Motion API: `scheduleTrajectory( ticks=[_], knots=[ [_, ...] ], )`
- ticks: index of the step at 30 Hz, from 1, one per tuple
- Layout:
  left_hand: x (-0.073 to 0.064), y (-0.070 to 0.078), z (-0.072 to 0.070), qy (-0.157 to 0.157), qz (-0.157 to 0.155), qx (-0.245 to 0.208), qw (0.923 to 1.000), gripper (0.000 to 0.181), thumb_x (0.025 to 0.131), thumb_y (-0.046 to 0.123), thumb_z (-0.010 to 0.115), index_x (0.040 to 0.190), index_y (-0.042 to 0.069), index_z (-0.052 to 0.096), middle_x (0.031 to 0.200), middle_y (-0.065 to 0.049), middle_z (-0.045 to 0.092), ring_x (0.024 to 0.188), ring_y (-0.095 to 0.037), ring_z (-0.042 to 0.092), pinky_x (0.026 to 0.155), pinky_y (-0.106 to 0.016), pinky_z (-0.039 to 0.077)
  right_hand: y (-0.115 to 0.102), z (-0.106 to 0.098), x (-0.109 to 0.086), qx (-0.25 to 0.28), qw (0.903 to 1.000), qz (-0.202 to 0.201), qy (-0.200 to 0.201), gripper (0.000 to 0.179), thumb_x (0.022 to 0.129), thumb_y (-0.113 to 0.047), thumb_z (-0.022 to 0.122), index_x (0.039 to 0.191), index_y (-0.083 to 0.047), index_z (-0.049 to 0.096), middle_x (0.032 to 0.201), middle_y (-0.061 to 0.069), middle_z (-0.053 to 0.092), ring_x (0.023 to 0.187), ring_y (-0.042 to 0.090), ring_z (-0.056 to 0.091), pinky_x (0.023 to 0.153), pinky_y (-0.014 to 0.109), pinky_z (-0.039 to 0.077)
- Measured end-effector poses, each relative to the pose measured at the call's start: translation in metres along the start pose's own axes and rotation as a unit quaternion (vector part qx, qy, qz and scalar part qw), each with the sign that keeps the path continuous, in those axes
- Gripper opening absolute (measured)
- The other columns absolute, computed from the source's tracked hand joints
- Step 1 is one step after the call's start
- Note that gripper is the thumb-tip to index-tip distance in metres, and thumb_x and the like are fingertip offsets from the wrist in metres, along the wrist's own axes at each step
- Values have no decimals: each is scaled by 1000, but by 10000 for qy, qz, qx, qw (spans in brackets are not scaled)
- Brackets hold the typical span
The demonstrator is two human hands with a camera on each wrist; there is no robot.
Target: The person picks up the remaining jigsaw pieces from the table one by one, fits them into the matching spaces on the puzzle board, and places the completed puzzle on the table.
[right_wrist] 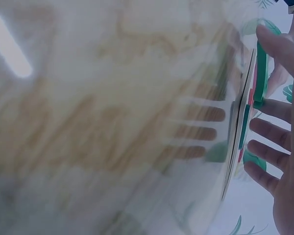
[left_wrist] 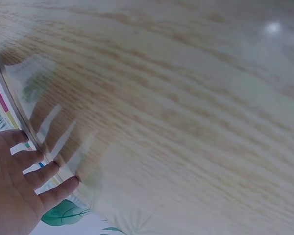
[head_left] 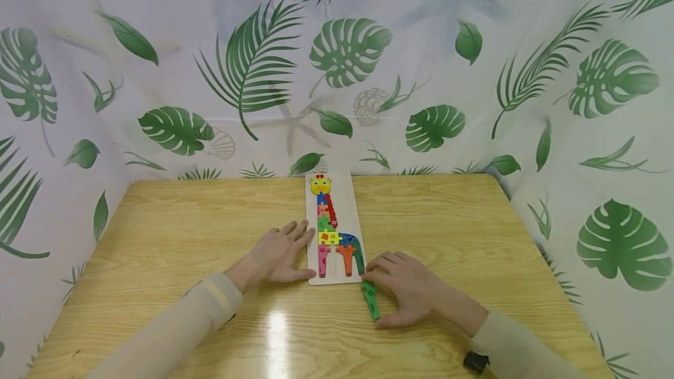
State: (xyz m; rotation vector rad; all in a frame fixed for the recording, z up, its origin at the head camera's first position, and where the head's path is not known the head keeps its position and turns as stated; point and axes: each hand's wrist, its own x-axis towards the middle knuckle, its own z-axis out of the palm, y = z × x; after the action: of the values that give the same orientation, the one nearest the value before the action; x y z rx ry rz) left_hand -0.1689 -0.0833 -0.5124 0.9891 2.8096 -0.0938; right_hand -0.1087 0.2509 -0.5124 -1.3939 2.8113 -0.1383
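A pale wooden puzzle board (head_left: 347, 203) lies on the table with a giraffe puzzle (head_left: 329, 238) in it, made of coloured interlocking pieces. A gap shows between the pink and orange legs. My left hand (head_left: 281, 253) rests at the board's left edge with spread fingers, fingertips touching the rim; the left wrist view shows these fingers (left_wrist: 59, 190) fairly straight. Just off the board's lower right corner, my right hand (head_left: 408, 288) pinches a green puzzle piece (head_left: 371, 302) between thumb and index finger. The right wrist view shows that green piece edge-on, its other fingers extended beside it.
The wood-grain table (head_left: 210, 209) stretches around the board on both sides. Behind it hangs a white cloth (head_left: 279, 133) printed with green leaves, which also closes off the left and right. A dark object (head_left: 476, 361) sits at the right wrist.
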Motion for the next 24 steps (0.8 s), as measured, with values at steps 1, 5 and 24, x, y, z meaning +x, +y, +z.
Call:
scheduleTrajectory(
  ticks=[1, 5, 24],
  knots=[
    [0, 0, 0, 5, 2, -9, 10000, 98, 96, 79, 46, 167, 13, 31, 174, -16, 29, 157, -41, 39, 116, -57, 49, 0, 0, 1, 9, 10000, -1, 12, 82, 82, -85, 65, 138, -25, 66, 136, -4, 64, 127, 18, 58, 105, 47, 53],
    [0, -1, 1, 20, 7, -21, 10000, 98, 96, 79, 47, 167, 13, 31, 174, -16, 30, 157, -41, 39, 116, -57, 49, -1, 1, 5, -18, 10000, 5, 93, 82, 82, -84, 65, 138, -24, 66, 137, -3, 64, 128, 19, 59, 105, 47, 54],
    [0, -1, 0, 36, 5, 64, 10000, 99, 95, 80, 46, 167, 14, 32, 174, -15, 31, 156, -40, 41, 115, -56, 51, -3, 2, 23, -79, 9996, 241, 142, 83, 80, -83, 69, 138, -24, 67, 135, -3, 65, 126, 20, 59, 108, 46, 54]
  ],
)
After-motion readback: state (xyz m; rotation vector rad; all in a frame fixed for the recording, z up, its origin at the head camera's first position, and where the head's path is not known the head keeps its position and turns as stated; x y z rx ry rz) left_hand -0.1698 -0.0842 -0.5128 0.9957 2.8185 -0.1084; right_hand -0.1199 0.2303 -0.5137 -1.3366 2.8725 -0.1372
